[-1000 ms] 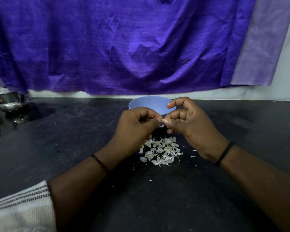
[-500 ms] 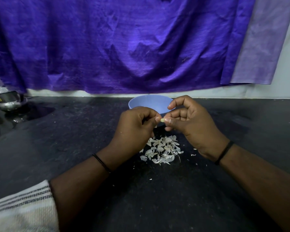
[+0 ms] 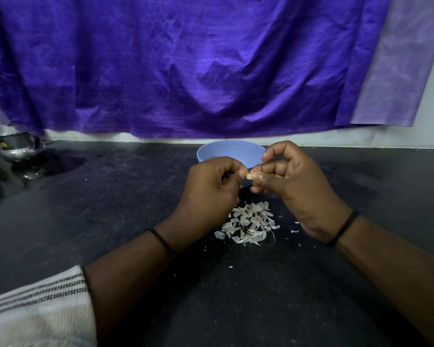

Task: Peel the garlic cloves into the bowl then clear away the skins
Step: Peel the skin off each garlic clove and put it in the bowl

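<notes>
A small pale garlic clove (image 3: 249, 176) is pinched between the fingertips of both hands, just in front of the blue bowl (image 3: 229, 151). My left hand (image 3: 211, 191) grips it from the left with curled fingers. My right hand (image 3: 293, 181) pinches it from the right, thumb and fingers bent around it. Only the clove's tip shows between the fingers. A heap of white garlic skins (image 3: 249, 222) lies on the dark counter below the hands. The bowl's inside is hidden from this angle.
The dark stone counter (image 3: 110, 221) stretches wide on both sides. A metal pot (image 3: 14, 144) stands at the far left by the wall. A purple cloth (image 3: 186, 63) hangs behind the bowl. A few skin scraps (image 3: 295, 231) lie right of the heap.
Both hands have risen slightly toward the bowl while still working the clove; the skin heap and bowl have not moved.
</notes>
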The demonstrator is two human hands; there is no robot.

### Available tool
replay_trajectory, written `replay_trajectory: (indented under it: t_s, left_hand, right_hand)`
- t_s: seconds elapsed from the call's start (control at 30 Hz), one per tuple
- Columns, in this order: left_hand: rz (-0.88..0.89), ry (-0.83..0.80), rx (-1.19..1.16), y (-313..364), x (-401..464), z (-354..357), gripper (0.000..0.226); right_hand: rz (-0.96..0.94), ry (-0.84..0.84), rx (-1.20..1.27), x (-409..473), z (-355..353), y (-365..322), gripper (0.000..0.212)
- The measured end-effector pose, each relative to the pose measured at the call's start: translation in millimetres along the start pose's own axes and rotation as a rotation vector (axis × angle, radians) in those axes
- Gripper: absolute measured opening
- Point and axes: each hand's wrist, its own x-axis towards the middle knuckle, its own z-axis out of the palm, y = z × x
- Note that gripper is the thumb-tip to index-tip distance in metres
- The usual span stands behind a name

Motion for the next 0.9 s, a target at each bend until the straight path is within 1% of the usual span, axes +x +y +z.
replay_trajectory:
  t_s: [0.1,0.23,0.33,0.43,0.53,0.67,0.8,0.9]
  left_hand:
    - [-0.061,-0.047,-0.063,0.4,0.1,1.4,0.013]
    - [-0.108,-0.082,-0.088,-0.1,-0.3,4.0,0.017]
    - [-0.13,-0.09,-0.085,-0.2,-0.8,5.2,0.018]
    - [-0.116,-0.082,-0.046,-1.1,-0.3,6.3,0.018]
    - [-0.121,-0.077,-0.016,-1.5,0.5,6.5,0.017]
    - [-0.153,-0.087,-0.039,-0.7,0.3,5.1,0.017]
    - [-0.195,-0.102,-0.072,0.3,0.6,4.6,0.017]
    - [-0.21,-0.116,-0.075,0.4,0.5,4.4,0.016]
  right_hand:
    - [0.026,0.009,0.049,-0.5,0.7,0.1,0.026]
    - [0.054,0.059,0.107,-3.1,4.3,1.5,0.02]
    - [0.032,0.086,0.065,-4.3,6.8,1.0,0.017]
    - [0.012,0.095,-0.003,-4.7,10.5,0.7,0.015]
    - [-0.004,0.072,-0.05,-5.9,13.2,1.1,0.018]
    - [-0.014,0.045,-0.069,-5.5,9.7,0.6,0.03]
    - [-0.021,0.049,-0.123,-4.6,8.3,1.2,0.027]
    - [-0.018,0.031,-0.133,-4.3,8.9,2.4,0.03]
